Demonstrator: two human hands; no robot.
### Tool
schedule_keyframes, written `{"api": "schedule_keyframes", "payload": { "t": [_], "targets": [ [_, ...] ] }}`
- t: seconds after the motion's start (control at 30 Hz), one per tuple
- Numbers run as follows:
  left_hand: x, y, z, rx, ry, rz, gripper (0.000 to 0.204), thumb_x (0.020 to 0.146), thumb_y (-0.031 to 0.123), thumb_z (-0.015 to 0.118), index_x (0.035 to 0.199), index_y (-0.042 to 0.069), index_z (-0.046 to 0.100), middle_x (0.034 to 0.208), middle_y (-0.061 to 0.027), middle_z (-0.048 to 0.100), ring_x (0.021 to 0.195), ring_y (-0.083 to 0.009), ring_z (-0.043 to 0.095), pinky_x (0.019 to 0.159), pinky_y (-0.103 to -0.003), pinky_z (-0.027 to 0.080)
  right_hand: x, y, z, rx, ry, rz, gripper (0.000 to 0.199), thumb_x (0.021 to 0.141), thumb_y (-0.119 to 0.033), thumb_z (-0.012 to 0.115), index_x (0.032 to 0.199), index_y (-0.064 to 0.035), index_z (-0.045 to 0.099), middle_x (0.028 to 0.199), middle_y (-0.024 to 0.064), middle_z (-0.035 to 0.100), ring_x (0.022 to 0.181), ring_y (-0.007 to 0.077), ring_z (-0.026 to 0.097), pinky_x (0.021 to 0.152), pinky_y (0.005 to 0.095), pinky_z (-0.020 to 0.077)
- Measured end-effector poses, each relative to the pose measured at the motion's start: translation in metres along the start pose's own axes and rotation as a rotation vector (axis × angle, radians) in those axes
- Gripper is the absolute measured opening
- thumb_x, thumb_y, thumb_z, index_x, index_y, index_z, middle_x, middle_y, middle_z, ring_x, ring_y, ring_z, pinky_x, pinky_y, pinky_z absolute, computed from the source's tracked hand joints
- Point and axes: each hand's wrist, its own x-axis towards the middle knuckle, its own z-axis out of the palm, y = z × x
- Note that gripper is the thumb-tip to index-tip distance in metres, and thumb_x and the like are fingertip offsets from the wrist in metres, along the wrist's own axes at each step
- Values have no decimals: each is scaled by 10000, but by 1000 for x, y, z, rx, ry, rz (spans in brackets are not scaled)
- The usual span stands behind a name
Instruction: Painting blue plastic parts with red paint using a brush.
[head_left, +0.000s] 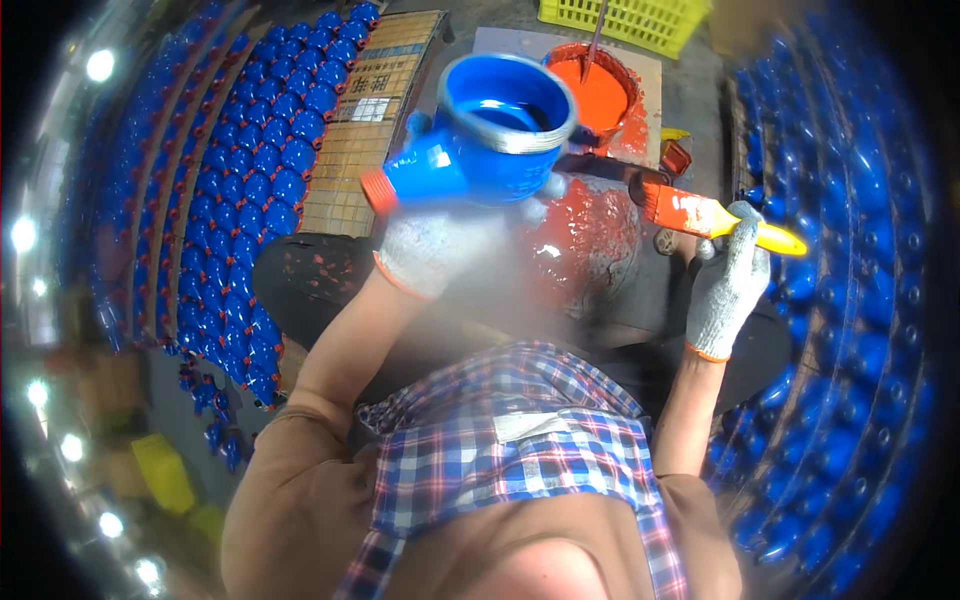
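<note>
I see many blue casings [262,160] in rows on my left and more on my right, too many to count. One orange paint bucket [600,90] stands ahead. My left hand [440,245] grips one raised blue casing [480,130]. My right hand [728,275] closes around one brush [705,215], orange bristles pointing left.

Left hand [440,245]: gloved, blurred by haze, fingers hidden beneath blue casting [480,135]. Yellow crate [625,20]: cut by top edge. Blue castings at right [840,250]: blurred. Paint bucket [600,90]: near rim hidden behind casting.
</note>
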Motion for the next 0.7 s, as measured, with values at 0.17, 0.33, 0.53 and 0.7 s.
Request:
{"api": "schedule_keyframes", "payload": {
  "t": [0.17,0.33,0.53,0.7],
  "targets": [
    [14,8,-24,222,210,-114,712,887,644,392,1342,97,413,1122,-232,586,757,-317,644,475,-332,552,16,10,11,-108,-7,61,283,964,-258,533,1054,-3,613,686,4,523,548,42,448,474,180,337],
    [21,25,-34,962,56,-31,615,911,549,432,1333,102,425,1161,-160,592,847,-296,660,536,-394,581,65,48,33,-411,-150,-132,263,940,-239,549,950,10,632,647,15,545,531,79,474,499,250,368],
    [26,15,-65,461,197,-279,624,870,357,616,1369,82,361,1237,-149,549,1067,-279,605,818,-505,553,121,117,54,-574,-142,-207,270,883,-231,622,975,23,632,824,119,666,731,194,623,685,315,482],
    [25,16,-60,592,192,-233,635,850,292,637,1373,82,344,1253,-136,528,1090,-276,588,863,-478,538,131,151,67,-587,-147,-245,276,863,-259,645,987,-13,632,818,134,666,733,246,640,697,331,487]
  ]
}}
